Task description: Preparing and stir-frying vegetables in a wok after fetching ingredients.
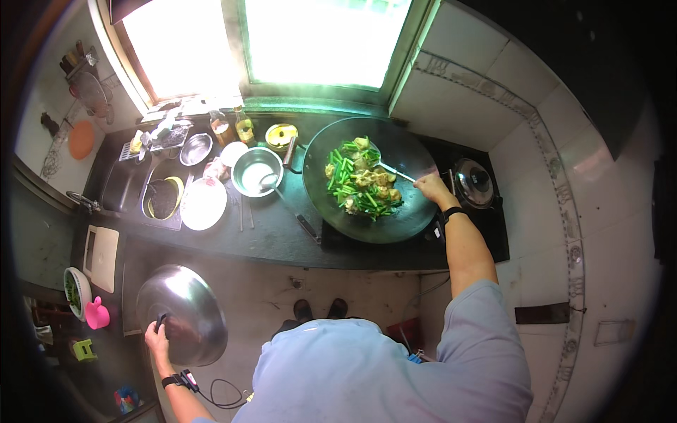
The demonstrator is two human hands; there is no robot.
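Note:
My right hand (pixel 432 189) is closed around the handle of a metal spatula or ladle (pixel 398 173), whose head lies among the food in a large dark wok (pixel 412 222). Chopped green stalks (pixel 341 174) and yellowish-brown chunks (pixel 370 178), perhaps meat, lie in the wok, and steam hangs about. Out to the left, my left hand (pixel 157 338) grips the black handle of a big domed metal lid (pixel 195 312), held tilted off the counter's front side. Which part of the utensil's head is under the food cannot be told.
Left of the wok stand a metal pot (pixel 257 195) with a ladle (pixel 288 200) across it, a white plate (pixel 203 206), chopsticks (pixel 241 214), bottles (pixel 244 127) and a yellow-rimmed bowl (pixel 281 136). A sink (pixel 124 185) is further left. A lidded pan (pixel 472 182) sits right of the wok.

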